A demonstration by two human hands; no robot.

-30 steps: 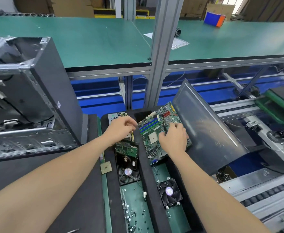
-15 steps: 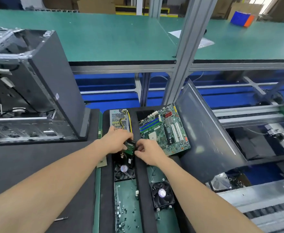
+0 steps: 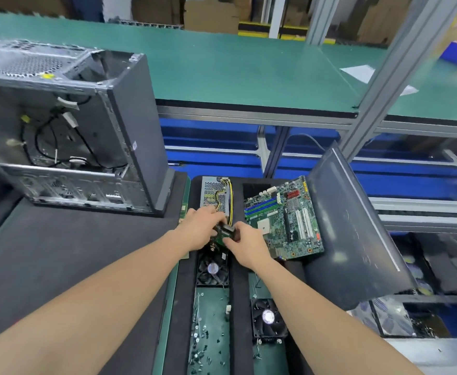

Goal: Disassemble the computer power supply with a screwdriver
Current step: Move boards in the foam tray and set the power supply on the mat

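The silver perforated power supply [image 3: 212, 192] with yellow and black wires lies at the far end of a black tray slot. Just in front of it a hard drive [image 3: 224, 231] with a green circuit board stands tilted up between my two hands. My left hand [image 3: 201, 226] grips its left side and my right hand [image 3: 245, 240] pinches its right edge. No screwdriver shows in view.
An open grey computer case [image 3: 86, 131] stands on the black mat at left. A green motherboard [image 3: 283, 216] leans in the right slot against a dark side panel [image 3: 349, 226]. Two fans [image 3: 212, 269] [image 3: 268, 318] and loose screws [image 3: 203, 339] lie in the slots.
My right hand left the motherboard and joined my left hand on the hard drive, which is lifted on edge. The view shifted right and down.
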